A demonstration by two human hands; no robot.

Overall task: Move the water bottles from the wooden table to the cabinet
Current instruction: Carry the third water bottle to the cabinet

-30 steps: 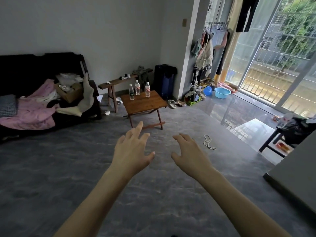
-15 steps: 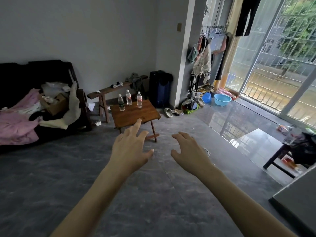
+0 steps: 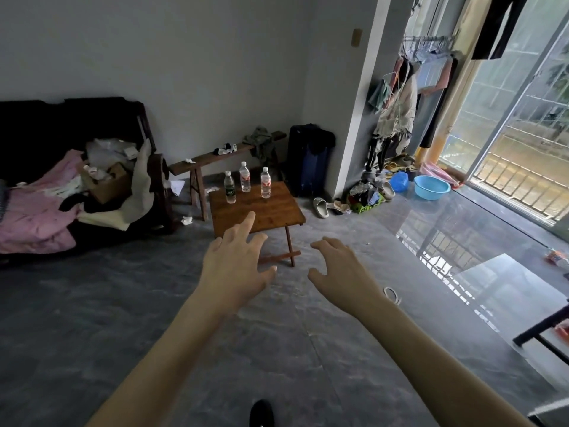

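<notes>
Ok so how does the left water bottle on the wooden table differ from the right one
The left clear plastic bottle wears a dark label; the right clear plastic bottle wears a red and white one. The left bottle stands nearer the table's left edge and slightly closer to the camera; the right stands further back, towards the middle. Both are upright, capped, similar in size, and on the small brown wooden table, untouched.

Lived-in home, a living room: dark sofa (image 3: 37, 143) heaped with pink bedding (image 3: 34, 217), laundry on a rack (image 3: 400, 97), slippers (image 3: 320, 207), blue washbasin (image 3: 431, 187) by the sliding balcony door (image 3: 508, 118).
</notes>
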